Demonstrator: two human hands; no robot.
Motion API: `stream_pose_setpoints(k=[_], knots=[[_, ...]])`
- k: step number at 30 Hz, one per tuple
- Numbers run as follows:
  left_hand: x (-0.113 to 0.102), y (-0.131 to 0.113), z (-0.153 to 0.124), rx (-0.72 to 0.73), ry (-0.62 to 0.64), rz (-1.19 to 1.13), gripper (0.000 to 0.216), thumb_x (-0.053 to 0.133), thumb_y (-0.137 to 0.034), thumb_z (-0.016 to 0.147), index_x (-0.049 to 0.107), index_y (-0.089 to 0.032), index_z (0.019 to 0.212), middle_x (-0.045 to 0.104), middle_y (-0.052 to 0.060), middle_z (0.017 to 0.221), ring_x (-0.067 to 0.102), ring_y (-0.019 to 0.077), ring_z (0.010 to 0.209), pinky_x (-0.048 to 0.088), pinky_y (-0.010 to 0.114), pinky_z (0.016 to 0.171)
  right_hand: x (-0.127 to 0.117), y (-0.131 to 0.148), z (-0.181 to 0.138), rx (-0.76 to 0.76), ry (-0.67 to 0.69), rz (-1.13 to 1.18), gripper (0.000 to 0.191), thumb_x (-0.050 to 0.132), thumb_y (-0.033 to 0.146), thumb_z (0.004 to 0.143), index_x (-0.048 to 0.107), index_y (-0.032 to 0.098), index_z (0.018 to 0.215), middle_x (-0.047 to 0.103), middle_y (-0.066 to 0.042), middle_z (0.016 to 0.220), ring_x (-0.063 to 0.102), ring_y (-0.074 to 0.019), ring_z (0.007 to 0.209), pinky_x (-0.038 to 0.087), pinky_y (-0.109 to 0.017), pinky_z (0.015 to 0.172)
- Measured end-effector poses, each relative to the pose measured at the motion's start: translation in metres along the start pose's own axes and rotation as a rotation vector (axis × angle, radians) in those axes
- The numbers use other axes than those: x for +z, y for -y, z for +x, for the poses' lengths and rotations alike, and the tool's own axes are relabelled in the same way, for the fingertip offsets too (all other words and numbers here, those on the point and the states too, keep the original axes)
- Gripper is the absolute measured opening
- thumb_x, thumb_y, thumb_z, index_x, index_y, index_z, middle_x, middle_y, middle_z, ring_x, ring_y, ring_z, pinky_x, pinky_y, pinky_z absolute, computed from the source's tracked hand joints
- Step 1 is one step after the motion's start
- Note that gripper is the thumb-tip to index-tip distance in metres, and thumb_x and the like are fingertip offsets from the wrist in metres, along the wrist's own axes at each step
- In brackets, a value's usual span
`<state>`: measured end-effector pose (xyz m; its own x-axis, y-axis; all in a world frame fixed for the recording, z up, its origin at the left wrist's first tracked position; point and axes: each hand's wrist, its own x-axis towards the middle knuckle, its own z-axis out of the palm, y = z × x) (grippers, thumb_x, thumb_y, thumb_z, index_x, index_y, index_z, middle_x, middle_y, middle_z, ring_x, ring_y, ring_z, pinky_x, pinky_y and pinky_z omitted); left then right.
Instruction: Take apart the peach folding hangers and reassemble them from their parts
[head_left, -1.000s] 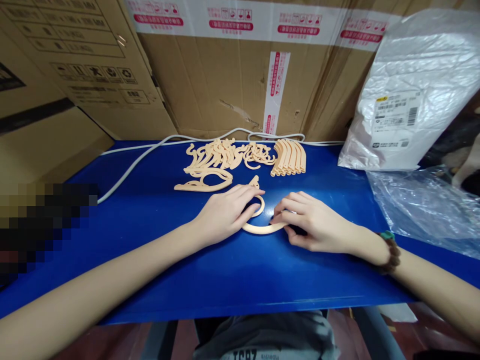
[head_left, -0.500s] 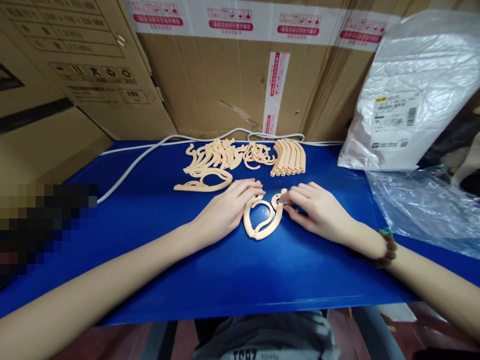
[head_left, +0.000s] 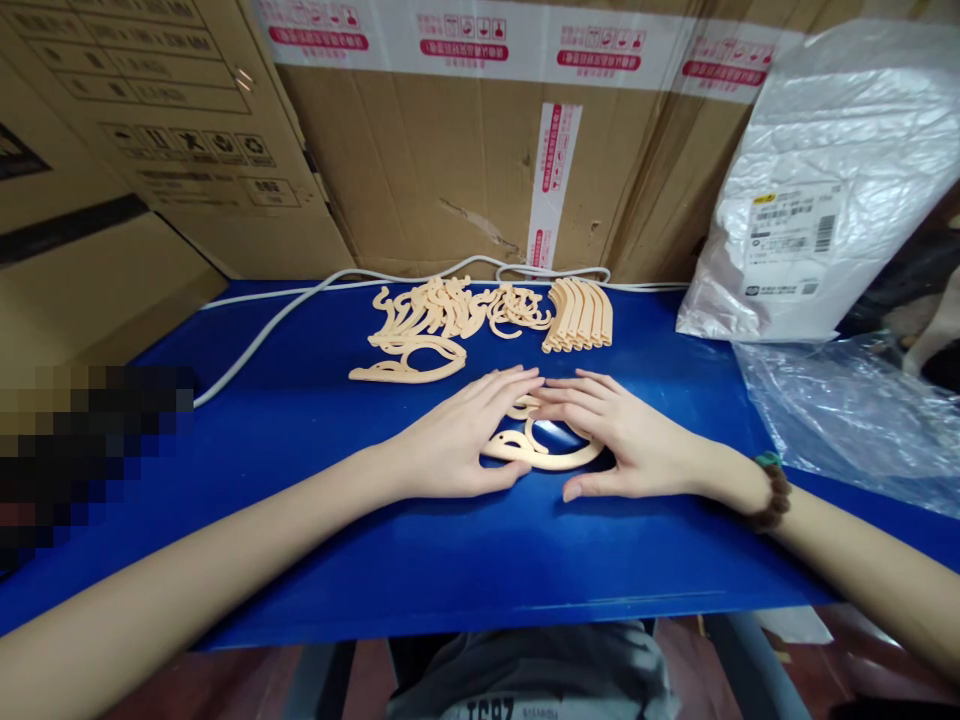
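My left hand [head_left: 457,432] and my right hand [head_left: 619,440] lie flat on the blue table [head_left: 315,530], fingers stretched out and fingertips almost meeting. Between and under them rests a peach-coloured curved plastic piece [head_left: 536,452], partly covered by both hands. Behind the hands lie a loose heap of similar peach pieces [head_left: 439,315], one large curved piece [head_left: 409,365] in front of the heap, and a neat stack of curved strips [head_left: 579,315].
A white cable [head_left: 277,320] runs along the table's back edge and left. Cardboard boxes [head_left: 465,150] wall off the back. A silvery labelled bag [head_left: 817,180] and clear plastic film [head_left: 840,420] sit at the right. A pixelated patch covers the left edge.
The peach piece was turned on the table and now lies flatter. Both hands went from pinching its ends to lying flat over it, fingertips together.
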<state>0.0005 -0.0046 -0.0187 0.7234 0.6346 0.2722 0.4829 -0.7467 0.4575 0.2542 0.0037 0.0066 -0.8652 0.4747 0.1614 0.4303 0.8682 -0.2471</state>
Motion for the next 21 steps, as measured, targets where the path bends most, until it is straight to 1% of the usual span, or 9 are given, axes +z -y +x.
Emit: stream_pose_setpoints(k=[1,3,6,9,11,13,15,18,21], knots=[[0.000,0.000,0.000,-0.014,0.012,-0.017,0.077,0.066,-0.037,0.083,0.030,-0.019,0.149,0.039,0.016,0.154,0.036,0.0306,0.144,0.035,0.051,0.117,0.001,0.001,0.000,-0.003,0.008,0.026,0.070,0.061,0.063,0.085,0.049,0.022,0.140,0.053,-0.013,0.146,0.042,-0.0288,0.138,0.025,-0.053,0.114],[-0.002,-0.001,0.001,-0.030,0.019,-0.032,0.077,0.066,-0.039,0.084,0.029,-0.020,0.149,0.044,0.016,0.150,0.046,0.0302,0.136,0.041,0.049,0.111,0.001,0.003,0.001,0.017,-0.016,0.068,0.059,0.057,0.055,0.092,0.049,0.023,0.140,0.054,-0.013,0.144,0.044,-0.0270,0.136,0.032,-0.050,0.112],[-0.004,-0.001,0.000,-0.026,-0.002,-0.002,0.075,0.066,-0.040,0.084,0.031,-0.021,0.148,0.050,0.014,0.146,0.053,0.0295,0.126,0.045,0.047,0.106,-0.002,0.004,0.001,0.102,-0.135,0.030,0.043,0.053,0.045,0.097,0.056,0.020,0.131,0.062,-0.013,0.129,0.057,-0.0249,0.116,0.045,-0.042,0.097],[-0.004,-0.001,-0.001,-0.012,-0.032,0.044,0.074,0.067,-0.042,0.084,0.034,-0.018,0.145,0.052,0.014,0.143,0.054,0.0290,0.123,0.045,0.045,0.105,-0.006,0.000,-0.001,0.236,-0.228,-0.087,0.035,0.052,0.046,0.097,0.062,0.018,0.114,0.068,-0.010,0.106,0.062,-0.0237,0.097,0.047,-0.038,0.086],[-0.005,0.000,-0.001,0.006,-0.072,0.083,0.073,0.067,-0.042,0.084,0.034,-0.017,0.145,0.052,0.015,0.141,0.052,0.0289,0.124,0.044,0.046,0.107,-0.008,-0.004,-0.003,0.310,-0.237,-0.116,0.034,0.050,0.047,0.098,0.064,0.018,0.108,0.069,-0.008,0.097,0.063,-0.0224,0.090,0.047,-0.036,0.081],[-0.011,0.002,-0.001,0.016,-0.133,0.128,0.072,0.066,-0.039,0.085,0.034,-0.017,0.145,0.053,0.015,0.140,0.051,0.0289,0.127,0.042,0.047,0.109,-0.010,-0.008,-0.004,0.362,-0.240,-0.102,0.035,0.048,0.048,0.098,0.064,0.018,0.106,0.068,-0.007,0.091,0.063,-0.0208,0.085,0.046,-0.033,0.076],[-0.021,0.009,0.001,-0.001,-0.200,0.166,0.070,0.065,-0.037,0.085,0.035,-0.017,0.145,0.053,0.015,0.139,0.050,0.0290,0.129,0.041,0.047,0.110,-0.010,-0.010,-0.005,0.389,-0.250,-0.082,0.035,0.048,0.048,0.099,0.065,0.019,0.106,0.069,-0.006,0.089,0.063,-0.0198,0.082,0.045,-0.032,0.074],[-0.046,0.026,0.001,-0.092,-0.273,0.164,0.073,0.067,-0.038,0.082,0.037,-0.016,0.145,0.053,0.015,0.139,0.051,0.0307,0.129,0.040,0.048,0.111,-0.010,-0.012,-0.006,0.378,-0.248,-0.071,0.034,0.048,0.048,0.098,0.065,0.020,0.107,0.070,-0.006,0.091,0.064,-0.0202,0.085,0.046,-0.033,0.076],[-0.075,0.047,-0.004,-0.228,-0.210,0.043,0.087,0.071,-0.049,0.077,0.034,-0.015,0.148,0.052,0.014,0.142,0.054,0.0335,0.127,0.045,0.046,0.109,-0.008,-0.015,-0.007,0.337,-0.208,-0.077,0.032,0.050,0.047,0.098,0.066,0.021,0.107,0.070,-0.006,0.096,0.064,-0.0214,0.091,0.046,-0.035,0.080]])
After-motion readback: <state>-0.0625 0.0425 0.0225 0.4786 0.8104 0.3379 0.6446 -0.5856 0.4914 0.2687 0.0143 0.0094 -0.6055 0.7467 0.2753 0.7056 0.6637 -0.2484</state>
